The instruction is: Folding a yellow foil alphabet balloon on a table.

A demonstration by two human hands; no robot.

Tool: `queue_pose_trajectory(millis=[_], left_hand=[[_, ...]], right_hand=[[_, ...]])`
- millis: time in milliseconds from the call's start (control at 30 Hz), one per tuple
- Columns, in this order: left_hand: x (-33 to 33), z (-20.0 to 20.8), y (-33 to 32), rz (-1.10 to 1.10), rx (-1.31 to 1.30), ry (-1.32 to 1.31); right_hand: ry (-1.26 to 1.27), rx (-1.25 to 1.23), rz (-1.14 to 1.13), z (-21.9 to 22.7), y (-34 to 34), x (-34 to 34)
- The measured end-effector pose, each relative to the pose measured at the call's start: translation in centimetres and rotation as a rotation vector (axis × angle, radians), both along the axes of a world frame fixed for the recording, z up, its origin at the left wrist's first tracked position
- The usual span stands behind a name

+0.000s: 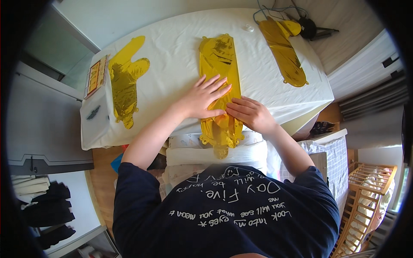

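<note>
A flat gold foil balloon (pixel 220 56) lies lengthwise on the white-covered table in front of me, its tabbed lower end reaching over the near edge. My left hand (pixel 206 98) rests on its middle, palm down with the fingers spread. From the right, my right hand (pixel 251 113) lays its fingers close together on the foil at the balloon's right edge; its thumb is hidden. The foil looks creased and shiny under both hands. Another flat gold foil balloon (pixel 124 79) with a side branch lies to the left, and a third gold foil balloon (pixel 284 53) at the far right.
The white tablecloth (pixel 172 56) covers the table. At its left edge lie a flat printed package (pixel 96 76) and a clear plastic bag (pixel 92 118). A black device (pixel 307 28) with blue cords stands at the back right. A wooden crib (pixel 365 202) is at the lower right.
</note>
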State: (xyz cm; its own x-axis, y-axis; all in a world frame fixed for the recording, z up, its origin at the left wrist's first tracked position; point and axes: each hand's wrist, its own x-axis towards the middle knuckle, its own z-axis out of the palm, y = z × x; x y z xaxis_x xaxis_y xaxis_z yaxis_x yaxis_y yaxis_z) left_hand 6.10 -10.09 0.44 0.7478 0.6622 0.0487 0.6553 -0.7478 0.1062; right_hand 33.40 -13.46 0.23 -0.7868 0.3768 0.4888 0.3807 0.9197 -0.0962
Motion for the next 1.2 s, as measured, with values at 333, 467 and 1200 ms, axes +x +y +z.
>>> queue_pose_trajectory(millis=[333,467,1200], left_hand=[[-3.6,2.6,-1.1,0.032,-0.170,-0.421],[-5.7,2.4,-4.0,-0.094,-0.067,-0.207],[-3.1,3.0,-4.7,0.607,-0.453,-0.537]], right_hand=[[0.011,-0.036,-0.001,-0.2,0.4,0.0],[0.038,-0.207,-0.035,0.4,0.9,-0.2],[0.295,-0.682,-0.184,0.8,2.8,-1.1]])
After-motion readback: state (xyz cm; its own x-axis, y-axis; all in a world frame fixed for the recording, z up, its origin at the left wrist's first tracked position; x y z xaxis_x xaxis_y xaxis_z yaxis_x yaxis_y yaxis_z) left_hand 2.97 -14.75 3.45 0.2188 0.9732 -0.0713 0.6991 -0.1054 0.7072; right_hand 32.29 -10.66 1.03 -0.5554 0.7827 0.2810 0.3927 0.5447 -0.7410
